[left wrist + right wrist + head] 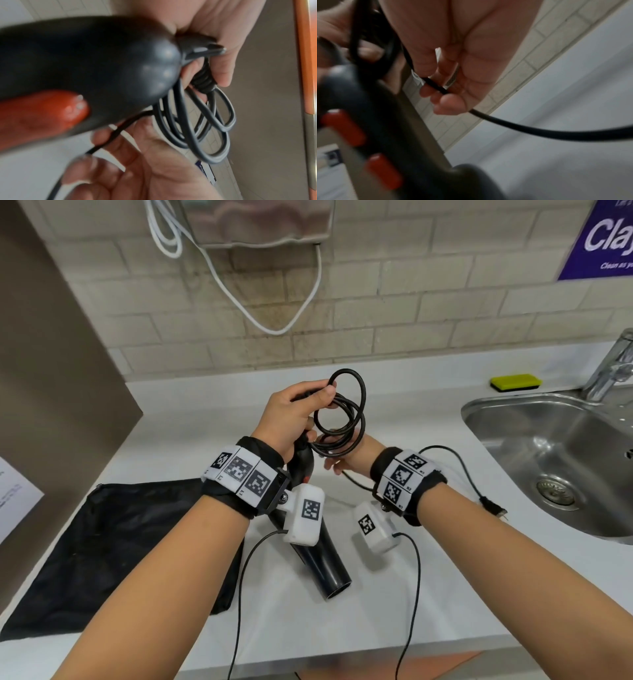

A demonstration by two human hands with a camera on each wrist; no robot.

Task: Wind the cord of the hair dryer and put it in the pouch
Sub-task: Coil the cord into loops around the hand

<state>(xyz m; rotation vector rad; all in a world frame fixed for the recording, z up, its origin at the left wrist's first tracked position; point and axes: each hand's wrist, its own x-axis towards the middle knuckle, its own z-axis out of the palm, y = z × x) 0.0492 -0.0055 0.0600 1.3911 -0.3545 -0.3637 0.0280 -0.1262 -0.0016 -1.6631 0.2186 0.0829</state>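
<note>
Left hand: your left hand (291, 419) is raised over the counter (428, 422), fingers curled round the base of the hair dryer (310, 525) handle, with the thumb pressing the gathered loops against it. This grip does two jobs at once: it carries the dryer and stops the coil from springing open.

Hair dryer: it hangs from that hand with its barrel pointing down and toward you, mouth open at the low end, so the handle end stays up where the loops are made. Its red switches show in both wrist views.

Cord: several black loops of the cord (342, 416) stand beside your left thumb, near the strain relief. The rest trails to the right.

Right hand: your right hand (346, 457) sits just below the coil, palm up. Its fingertips (443, 97) pinch the free length lightly, which likely lets the cord slide as you feed the next loop.

Plug: the plug (493, 506) lies on the counter close to the sink (507, 405), well apart from the coil, so a stretch is left to wind.

Pouch: the black pouch (120, 542) lies flat on the counter under your left forearm, near enough to reach once winding ends. Whether its mouth is open cannot be told.
</note>
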